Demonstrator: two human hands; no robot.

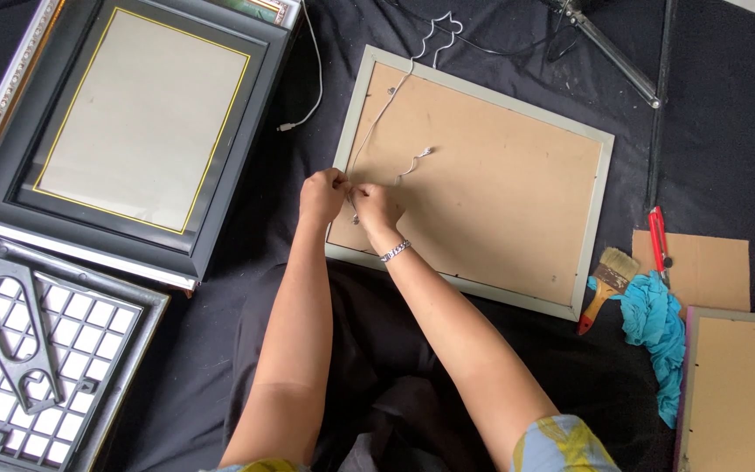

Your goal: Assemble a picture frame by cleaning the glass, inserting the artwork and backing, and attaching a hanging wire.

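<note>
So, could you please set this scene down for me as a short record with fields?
Setting: black cloth on the floor, seen from above
Left hand: fingers pinched on a thin wire at the frame's left edge
Right hand: pinched beside it, bracelet on the wrist
Work piece: pale frame lying face down, brown backing up
To the left: dark frame with yellow-lined mat
To the right: paintbrush, blue rag, red cutter
</note>
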